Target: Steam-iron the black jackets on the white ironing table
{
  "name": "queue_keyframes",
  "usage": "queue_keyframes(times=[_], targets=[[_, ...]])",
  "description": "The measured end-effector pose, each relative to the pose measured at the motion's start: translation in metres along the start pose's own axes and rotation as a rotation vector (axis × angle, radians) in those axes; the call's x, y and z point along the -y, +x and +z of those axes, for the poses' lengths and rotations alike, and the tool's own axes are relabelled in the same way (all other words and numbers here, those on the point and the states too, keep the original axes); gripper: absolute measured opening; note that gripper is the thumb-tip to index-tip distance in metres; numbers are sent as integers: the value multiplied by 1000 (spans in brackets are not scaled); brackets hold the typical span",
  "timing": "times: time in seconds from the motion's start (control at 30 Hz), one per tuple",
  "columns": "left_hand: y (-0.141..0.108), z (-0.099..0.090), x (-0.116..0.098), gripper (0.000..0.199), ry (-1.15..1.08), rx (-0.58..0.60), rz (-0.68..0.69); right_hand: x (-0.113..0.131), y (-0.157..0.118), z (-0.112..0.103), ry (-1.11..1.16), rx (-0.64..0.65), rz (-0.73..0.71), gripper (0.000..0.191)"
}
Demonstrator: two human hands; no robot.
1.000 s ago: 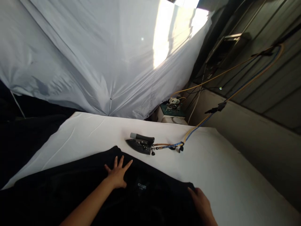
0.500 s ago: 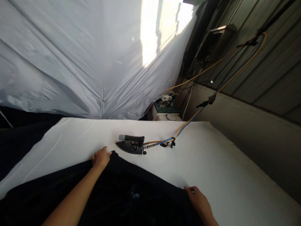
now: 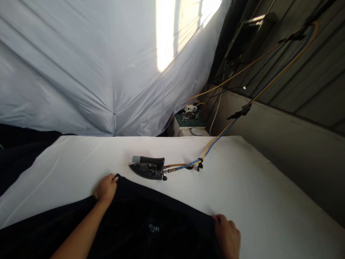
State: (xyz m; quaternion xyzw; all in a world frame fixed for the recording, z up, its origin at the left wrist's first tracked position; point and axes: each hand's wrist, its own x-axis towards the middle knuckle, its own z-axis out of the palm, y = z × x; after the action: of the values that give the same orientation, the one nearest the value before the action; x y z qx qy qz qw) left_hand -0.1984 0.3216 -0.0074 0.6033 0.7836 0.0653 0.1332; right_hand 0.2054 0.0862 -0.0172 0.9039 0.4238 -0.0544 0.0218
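A dark garment (image 3: 140, 212) with a small pale printed label lies spread over the near part of the white-covered table. At its upper corner, left of centre, my left hand (image 3: 107, 187) pinches the edge of the cloth between thumb and fingers. My right hand (image 3: 226, 233) grips the same edge further to the right, its fingers curled over the cloth. Just beyond the garment rests a black iron (image 3: 148, 168) on its side, its handle toward the back and its tip pointing left. The garment's lower part runs out of view.
Blue and yellow hoses (image 3: 215, 140) rise from the iron to the upper right. The white table cover (image 3: 269, 194) reaches toward a low wall at right. Behind it stand a green-topped machine (image 3: 190, 120) and a hanging silvery sheet (image 3: 81, 72). Dark cloth (image 3: 24, 158) is at left.
My left hand has shifted left and slightly down with the cloth edge, and its fingers have closed more. My right hand has curled further around the edge. The printed label shows more sharply.
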Motion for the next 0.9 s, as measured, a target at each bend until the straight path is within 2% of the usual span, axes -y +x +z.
queue_keyframes(times=[0.13, 0.27, 0.33, 0.4, 0.47, 0.53, 0.6, 0.63, 0.7, 0.77, 0.83, 0.9], targets=[[-10, 5, -5, 35, 65, -58, 110, 3, -2, 3, -45, -28, -12, 33], [-12, 4, -4, 36, 106, -64, 146, 1, -1, 4, -71, -8, -22, 34], [-11, 3, -5, 36, 116, -73, 137, 4, 2, -2, -80, -6, 10, 33], [-13, 0, -7, 35, 121, -104, 110, 19, 9, -21, -50, -55, 42, 34], [-19, -7, -11, 34, 121, -165, 90, 52, 18, -52, 54, -161, -63, 34], [-31, -18, -16, 30, 110, -197, 132, 105, 27, -90, 224, -260, -393, 33], [-49, -27, -22, 23, 76, -126, 229, 173, 36, -122, 324, -270, -716, 37], [-58, -29, -25, 22, 57, -62, 274, 208, 40, -132, 320, -241, -830, 43], [-77, -25, -27, 28, 35, 56, 306, 274, 47, -141, 219, -107, -984, 56], [-92, -14, -25, 42, 52, 109, 285, 327, 55, -136, 80, 120, -1027, 66], [-99, -2, -20, 56, 76, 136, 267, 362, 65, -127, -21, 327, -1009, 70], [-99, 6, -15, 63, 77, 167, 265, 378, 76, -121, -69, 457, -990, 67]])
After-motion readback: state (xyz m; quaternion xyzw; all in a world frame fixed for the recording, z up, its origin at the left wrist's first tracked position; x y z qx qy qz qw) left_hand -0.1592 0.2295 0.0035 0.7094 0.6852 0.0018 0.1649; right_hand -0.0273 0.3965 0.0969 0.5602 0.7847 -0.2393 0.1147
